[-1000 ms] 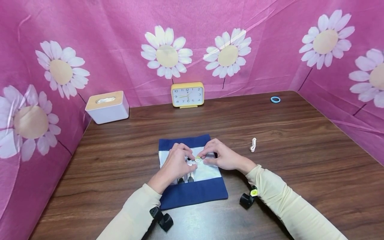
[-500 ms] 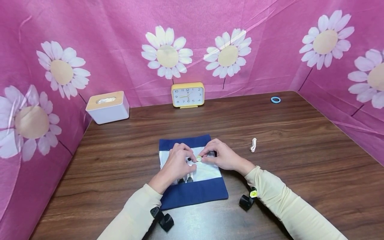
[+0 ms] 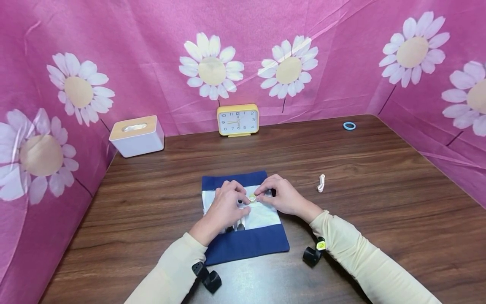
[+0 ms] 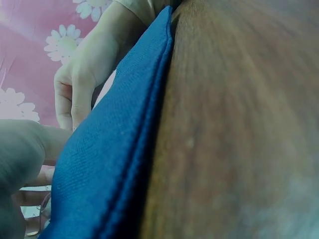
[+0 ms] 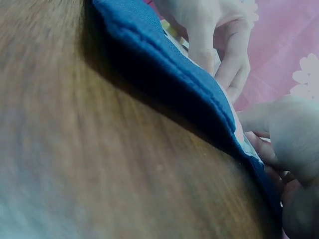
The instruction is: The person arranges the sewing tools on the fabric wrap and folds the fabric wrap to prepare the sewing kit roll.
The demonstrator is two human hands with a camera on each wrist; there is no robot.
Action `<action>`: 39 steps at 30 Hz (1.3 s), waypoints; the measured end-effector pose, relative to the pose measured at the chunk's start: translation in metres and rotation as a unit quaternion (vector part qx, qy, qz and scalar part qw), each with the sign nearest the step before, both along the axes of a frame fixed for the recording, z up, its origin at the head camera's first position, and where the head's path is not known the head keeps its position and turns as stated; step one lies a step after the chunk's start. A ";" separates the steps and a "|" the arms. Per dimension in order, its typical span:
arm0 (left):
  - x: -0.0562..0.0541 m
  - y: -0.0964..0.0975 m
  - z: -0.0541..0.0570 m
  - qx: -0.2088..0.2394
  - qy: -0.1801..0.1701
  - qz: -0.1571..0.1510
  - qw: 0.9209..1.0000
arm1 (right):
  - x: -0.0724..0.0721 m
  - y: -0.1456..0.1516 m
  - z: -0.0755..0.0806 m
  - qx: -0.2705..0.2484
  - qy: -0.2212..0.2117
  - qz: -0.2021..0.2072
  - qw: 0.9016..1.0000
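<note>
In the head view a flat pouch [image 3: 247,249], navy at both ends with a whitish middle panel, lies on the table. At its panel a small pale yellow-and-white ring [image 3: 252,198] sits between my two hands. My right hand [image 3: 281,194] pinches the ring's right side with thumb and index finger. Over the panel's left part, my left hand [image 3: 228,205] rests with thumb and index finger apart, the index fingertip close to the ring. Dark-ended slim items [image 3: 241,226] show beneath my left hand. Both wrist views show the pouch edge-on, its blue cloth [image 4: 109,139] hiding the ring.
A white looped cord [image 3: 321,183] lies to the right of the pouch. A light blue ring [image 3: 349,126] is at the back right. Along the back stand a yellow clock [image 3: 238,120] and a tissue box [image 3: 138,139]. Pink flowered cloth [image 3: 152,63] encloses the wooden table [image 3: 379,190].
The ring has shifted slightly right and away from me, along with my right fingertips. My left hand has moved only a little to the right. The pouch stays almost in place.
</note>
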State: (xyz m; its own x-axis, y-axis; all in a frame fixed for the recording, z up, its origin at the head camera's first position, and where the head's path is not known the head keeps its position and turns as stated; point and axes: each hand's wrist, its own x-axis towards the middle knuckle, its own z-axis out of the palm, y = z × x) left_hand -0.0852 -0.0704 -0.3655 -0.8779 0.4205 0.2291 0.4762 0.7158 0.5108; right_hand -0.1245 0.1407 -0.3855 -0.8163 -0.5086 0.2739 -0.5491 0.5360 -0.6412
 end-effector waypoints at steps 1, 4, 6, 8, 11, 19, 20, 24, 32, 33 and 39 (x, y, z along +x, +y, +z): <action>0.000 0.000 0.000 -0.004 0.008 -0.003 1.000 | 0.000 0.000 0.000 0.000 0.000 0.002 1.000; 0.000 0.000 -0.002 -0.011 0.028 -0.011 0.999 | 0.000 0.000 -0.001 -0.001 0.002 0.009 1.000; 0.000 -0.001 -0.002 -0.008 0.038 -0.014 0.999 | 0.001 0.000 -0.001 -0.001 0.003 0.013 1.000; 0.000 0.000 -0.003 -0.007 0.044 -0.016 0.999 | 0.000 0.001 -0.003 -0.001 0.014 0.018 1.000; 0.000 0.000 -0.003 -0.005 0.049 -0.017 0.999 | 0.000 0.000 -0.004 -0.002 0.035 0.022 0.999; -0.001 0.000 -0.005 0.006 0.057 -0.017 0.998 | 0.001 -0.003 -0.002 -0.014 0.027 0.006 1.000; -0.001 0.000 -0.005 0.005 0.060 -0.017 0.998 | 0.001 -0.003 -0.001 -0.014 0.027 0.009 0.999; -0.001 0.000 -0.005 0.012 0.057 -0.018 0.998 | 0.001 -0.003 -0.001 -0.015 0.041 0.022 0.999; -0.001 0.001 -0.008 0.003 0.061 -0.005 0.998 | 0.001 -0.005 0.001 -0.011 0.012 0.004 1.000; -0.001 0.001 -0.008 -0.001 0.063 -0.004 0.998 | 0.001 -0.005 0.001 -0.011 0.009 -0.002 1.000; -0.001 0.000 -0.008 -0.002 0.063 -0.008 0.998 | 0.002 -0.007 0.001 -0.014 -0.005 -0.034 0.999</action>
State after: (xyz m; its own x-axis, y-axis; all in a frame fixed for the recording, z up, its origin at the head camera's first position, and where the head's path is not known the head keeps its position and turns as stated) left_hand -0.0863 -0.0705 -0.3738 -0.8350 0.4357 0.3361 0.5484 0.7090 0.4434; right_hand -0.1228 0.1337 -0.3847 -0.8514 -0.4448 0.2779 -0.5053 0.5536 -0.6620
